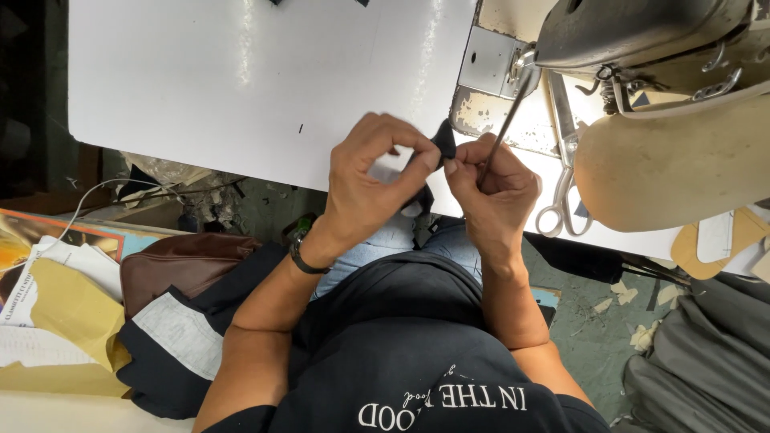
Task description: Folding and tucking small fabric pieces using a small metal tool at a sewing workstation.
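Small black fabric piece [443,144] sits pinched between both hands at the white desk [241,72] edge. Left hand [369,180] fingers clamp it; right hand [493,188] fingers also grip a thin metal rod [505,124] pointing toward one o'clock. Best worked slowly, keeping the pinch tight near the fold. Scissors [561,184] lie at three o'clock.

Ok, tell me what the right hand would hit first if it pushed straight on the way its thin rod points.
The right hand holds a thin metal rod aimed up and right. Straight on, it would probably first meet the sewing machine's head, near the needle area, though depth is unclear.
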